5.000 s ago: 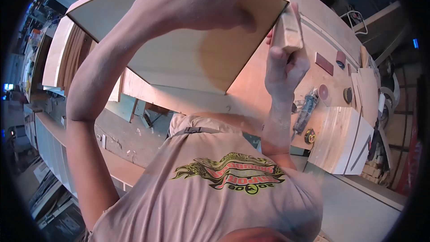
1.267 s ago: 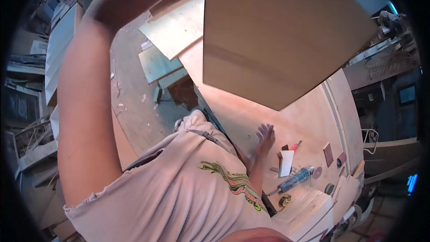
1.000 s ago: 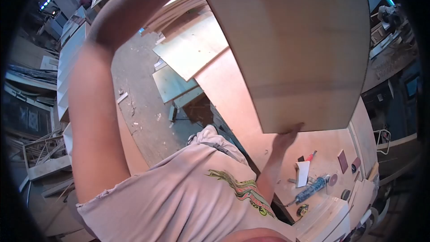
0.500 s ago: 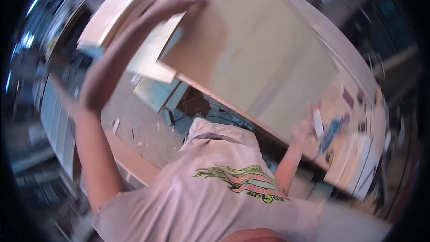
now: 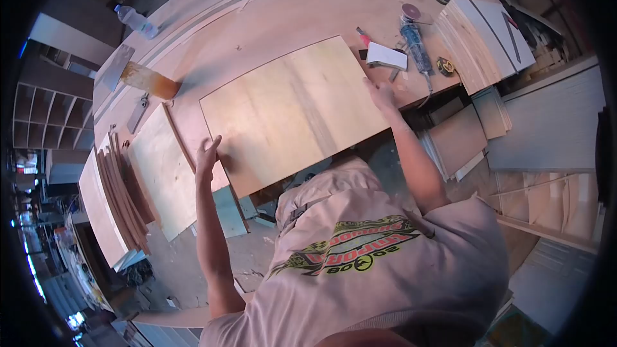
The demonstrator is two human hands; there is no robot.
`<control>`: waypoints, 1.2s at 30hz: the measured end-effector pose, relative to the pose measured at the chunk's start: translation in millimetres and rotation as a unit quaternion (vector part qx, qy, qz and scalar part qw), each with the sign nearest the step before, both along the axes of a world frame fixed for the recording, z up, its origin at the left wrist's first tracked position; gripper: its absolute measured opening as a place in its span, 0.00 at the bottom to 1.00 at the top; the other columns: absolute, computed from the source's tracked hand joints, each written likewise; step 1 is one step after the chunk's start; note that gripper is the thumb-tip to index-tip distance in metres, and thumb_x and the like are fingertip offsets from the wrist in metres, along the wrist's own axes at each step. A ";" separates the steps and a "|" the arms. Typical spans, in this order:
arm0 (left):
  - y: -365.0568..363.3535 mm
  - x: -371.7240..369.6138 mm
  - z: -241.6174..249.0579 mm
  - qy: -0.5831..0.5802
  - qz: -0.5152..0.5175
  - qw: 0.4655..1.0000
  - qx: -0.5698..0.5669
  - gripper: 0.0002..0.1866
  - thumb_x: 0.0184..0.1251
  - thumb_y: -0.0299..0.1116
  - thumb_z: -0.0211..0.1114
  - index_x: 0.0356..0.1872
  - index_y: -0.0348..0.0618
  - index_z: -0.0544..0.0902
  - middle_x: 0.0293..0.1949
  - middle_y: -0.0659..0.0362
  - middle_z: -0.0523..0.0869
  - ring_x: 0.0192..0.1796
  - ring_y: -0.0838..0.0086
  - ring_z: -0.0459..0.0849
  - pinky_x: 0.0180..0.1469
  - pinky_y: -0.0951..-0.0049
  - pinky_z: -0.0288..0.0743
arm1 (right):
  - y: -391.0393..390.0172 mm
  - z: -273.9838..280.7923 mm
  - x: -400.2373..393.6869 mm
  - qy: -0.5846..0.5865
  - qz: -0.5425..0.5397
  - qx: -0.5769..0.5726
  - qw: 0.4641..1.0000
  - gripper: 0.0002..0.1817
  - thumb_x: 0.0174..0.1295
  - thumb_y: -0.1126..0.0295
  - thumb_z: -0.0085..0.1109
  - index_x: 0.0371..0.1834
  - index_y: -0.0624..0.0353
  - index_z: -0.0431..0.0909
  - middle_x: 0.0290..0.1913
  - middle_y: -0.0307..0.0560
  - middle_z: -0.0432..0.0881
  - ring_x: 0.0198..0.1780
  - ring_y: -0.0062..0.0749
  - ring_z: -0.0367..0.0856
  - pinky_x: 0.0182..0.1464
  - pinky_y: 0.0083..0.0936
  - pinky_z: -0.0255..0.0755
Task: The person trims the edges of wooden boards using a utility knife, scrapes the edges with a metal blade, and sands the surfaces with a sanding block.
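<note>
A rectangular plywood panel [image 5: 295, 115] with a dark grain streak lies on the workbench at its front edge, close to my body. My left hand [image 5: 205, 157] grips its left edge, the thumb raised above the surface and the other fingers partly hidden. At the opposite edge, my right hand [image 5: 384, 97] holds the panel's right side, its fingertips partly out of sight. Left of my left hand lies another plywood sheet [image 5: 164, 170], beside a stack of thin boards [image 5: 116, 196].
On the workbench [image 5: 257, 19] stand a plastic bottle [image 5: 136, 21] and a container of amber liquid [image 5: 151, 81]. To the right lie an angle grinder [image 5: 416, 42], a tape measure [image 5: 445, 66], a white block [image 5: 387, 56] and stacked wood strips [image 5: 469, 45].
The panel has come down from a raised, tilted position to lie on the bench. My left hand has moved from its far corner to the left edge. The camera view has turned.
</note>
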State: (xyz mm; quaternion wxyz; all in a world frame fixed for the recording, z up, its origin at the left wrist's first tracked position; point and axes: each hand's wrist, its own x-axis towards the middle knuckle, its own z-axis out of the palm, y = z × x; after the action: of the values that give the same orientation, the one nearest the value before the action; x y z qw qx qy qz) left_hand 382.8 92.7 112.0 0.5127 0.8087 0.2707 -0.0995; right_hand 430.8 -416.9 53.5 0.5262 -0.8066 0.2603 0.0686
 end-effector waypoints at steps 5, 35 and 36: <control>-28.0 -12.2 22.4 -0.126 -0.003 0.978 0.164 0.33 0.62 0.51 0.65 0.59 0.34 0.72 0.43 0.47 0.83 0.43 0.67 0.83 0.48 0.70 0.74 | -31.6 30.6 37.5 -0.100 0.018 -0.343 0.934 0.34 0.54 0.57 0.64 0.65 0.51 0.66 0.59 0.56 0.70 0.65 0.51 0.65 0.62 0.48 0.63; -227.6 -121.3 -87.4 -0.092 0.357 0.883 -0.292 0.16 0.70 0.30 0.56 0.52 0.28 0.75 0.46 0.51 0.82 0.46 0.68 0.84 0.49 0.75 0.79 | -142.1 -4.1 181.4 -0.023 0.453 -0.379 0.807 0.29 0.37 0.61 0.75 0.45 0.57 0.76 0.45 0.54 0.82 0.48 0.48 0.80 0.49 0.38 0.74; -226.0 -121.4 -84.4 -0.094 0.347 0.886 -0.292 0.16 0.69 0.29 0.57 0.52 0.28 0.74 0.45 0.51 0.83 0.45 0.69 0.84 0.49 0.75 0.80 | -143.8 -2.8 182.1 -0.037 0.482 -0.393 0.782 0.28 0.38 0.60 0.74 0.44 0.57 0.76 0.44 0.55 0.82 0.48 0.48 0.81 0.48 0.39 0.74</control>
State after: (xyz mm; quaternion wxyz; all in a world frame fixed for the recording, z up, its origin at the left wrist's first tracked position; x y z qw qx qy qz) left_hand 261.4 -133.3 27.6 0.7503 0.4827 0.4432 0.0872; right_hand 612.9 -560.6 50.7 0.0711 -0.9658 -0.1779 0.1748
